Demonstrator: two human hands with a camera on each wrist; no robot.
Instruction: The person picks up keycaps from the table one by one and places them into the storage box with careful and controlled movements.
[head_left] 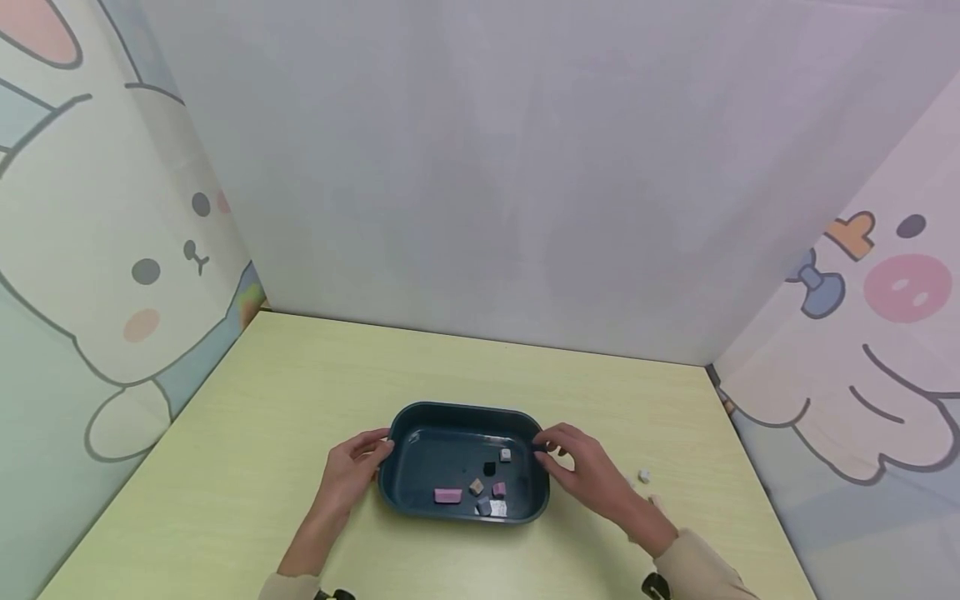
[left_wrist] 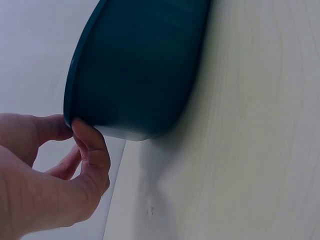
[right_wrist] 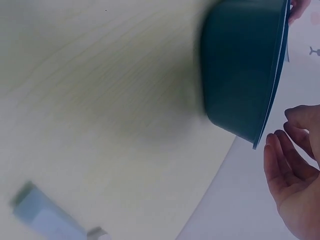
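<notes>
A dark teal tray (head_left: 465, 409) sits on the pale wooden table and holds several small pieces, among them a pink block (head_left: 447, 496), a tan cube (head_left: 476, 486) and a black bit (head_left: 490, 468). My left hand (head_left: 381, 450) pinches the tray's left rim. The left wrist view shows thumb and finger of that hand (left_wrist: 75, 125) closed on the tray's edge (left_wrist: 135, 70). My right hand (head_left: 549, 454) is at the right rim. In the right wrist view its fingers (right_wrist: 282, 150) are loosely curled, a small gap away from the tray's rim (right_wrist: 270, 110).
A small white piece (head_left: 643, 477) lies on the table (head_left: 262, 400) right of the tray, beside my right wrist. A blurred grey-white object (right_wrist: 45, 220) shows in the right wrist view. Cartoon-printed panels wall in the table at the back and on both sides.
</notes>
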